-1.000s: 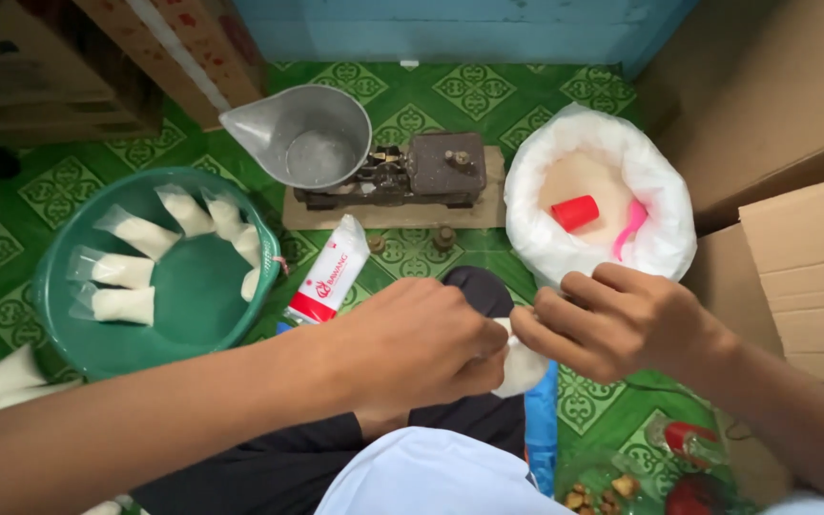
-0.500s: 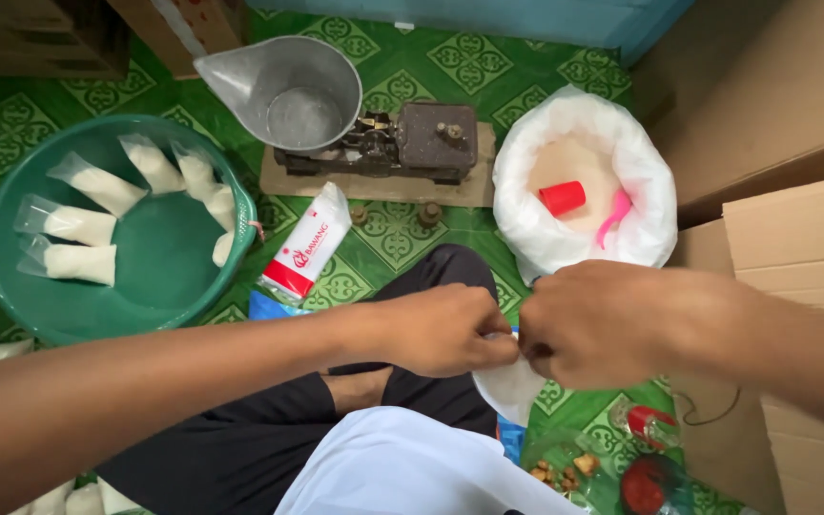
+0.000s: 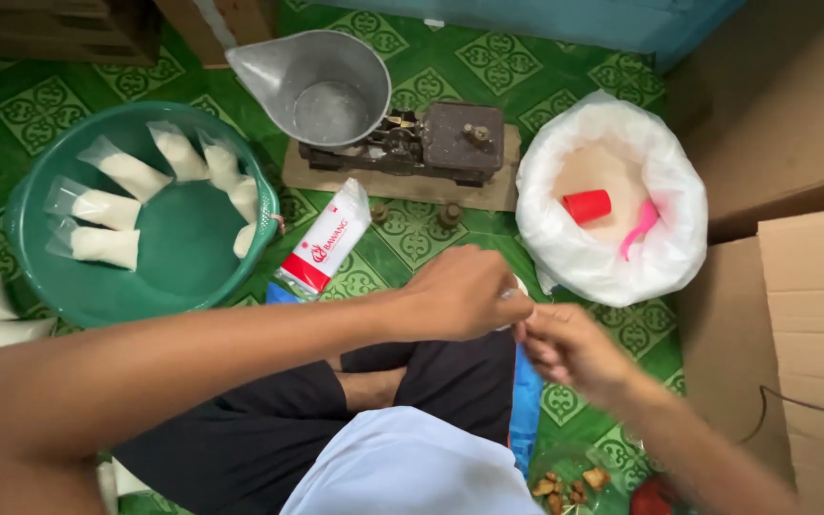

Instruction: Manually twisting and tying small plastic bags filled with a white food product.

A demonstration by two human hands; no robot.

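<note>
The left hand [image 3: 464,291] and the right hand [image 3: 569,348] pinch between their fingertips the top of a small clear plastic bag [image 3: 511,298], mostly hidden behind the left hand. The round green plastic basin [image 3: 178,257] holds several filled white packets [image 3: 126,172]. The big white sack [image 3: 612,262] holds pale powder, a red cup [image 3: 586,205] and a pink scoop [image 3: 641,224].

Head view, sole camera: worn on the person's head, looking steeply down (perhaps tilted slightly forward) at close range over lap, both hands, and green patterned floor [image 3: 412,234].
</note>
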